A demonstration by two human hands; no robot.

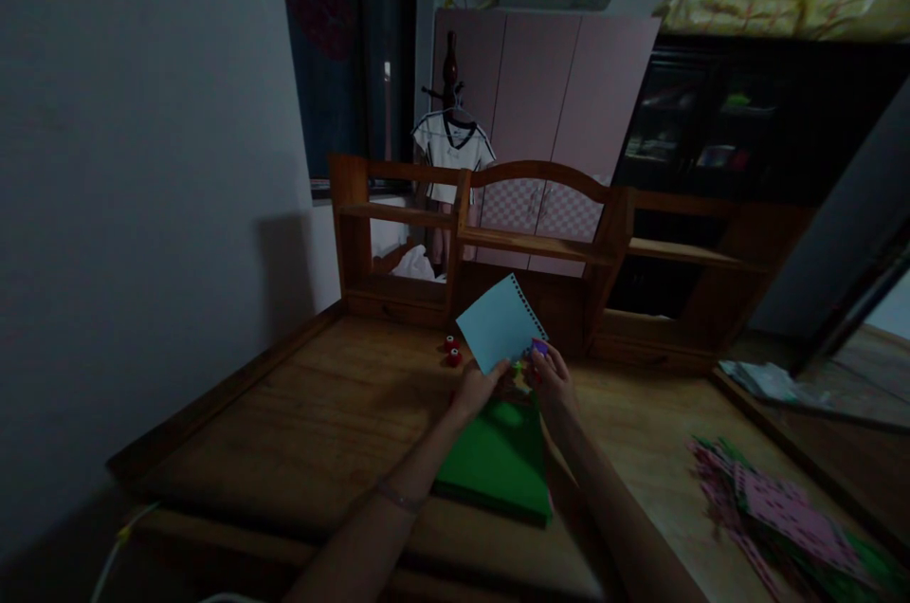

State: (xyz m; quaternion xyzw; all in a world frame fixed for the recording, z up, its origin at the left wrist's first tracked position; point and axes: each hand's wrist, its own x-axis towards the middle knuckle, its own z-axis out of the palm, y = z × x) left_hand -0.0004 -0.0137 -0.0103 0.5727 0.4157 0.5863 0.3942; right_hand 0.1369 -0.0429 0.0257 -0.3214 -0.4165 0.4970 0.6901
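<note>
My left hand (478, 385) pinches the lower edge of a light blue paper sheet (498, 322) and holds it up above the wooden desk (319, 423). A row of small holes runs along the sheet's right edge. My right hand (551, 385) grips a small purple punch (539, 348) at the sheet's lower right corner. Beneath both hands lies a stack of green paper (498, 461). Two small red punches (452, 351) stand on the desk just left of the sheet.
A wooden shelf unit (540, 247) runs along the back of the desk. A pile of punched pink and green sheets (789, 513) lies at the right. Pink wardrobe doors and a hanging white shirt (453, 148) are behind. The room is dim.
</note>
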